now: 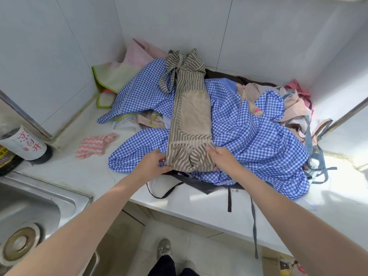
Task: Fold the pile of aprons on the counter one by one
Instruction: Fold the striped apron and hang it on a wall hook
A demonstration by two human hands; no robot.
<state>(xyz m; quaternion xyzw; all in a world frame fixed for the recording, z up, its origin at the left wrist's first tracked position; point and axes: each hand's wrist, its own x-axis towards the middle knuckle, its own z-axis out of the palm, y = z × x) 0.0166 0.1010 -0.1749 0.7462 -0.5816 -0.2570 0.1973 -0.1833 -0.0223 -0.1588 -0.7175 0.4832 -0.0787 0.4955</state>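
Aprons lie heaped on the white worktop (pixel 85 172) in a tiled corner, and on top of the heap a brown-and-cream striped cloth apron (pixel 189 114), folded into a long narrow strip with a plain tan pocket patch at its middle, runs from the near edge of the pile toward the back wall. Both hands hold its near end: the left hand (pixel 153 162) pinches the left corner, fingers curled around the fabric, and the right hand (pixel 219 158) grips the right corner with the thumb on top. Beneath it spreads a crumpled blue-and-white gingham apron (pixel 258 140), with a dark grey apron (pixel 207 186) under that, its straps hanging over the worktop edge. A pink-and-white zigzag cloth (pixel 95 146) lies apart on the left, near a steel sink (pixel 39 200).
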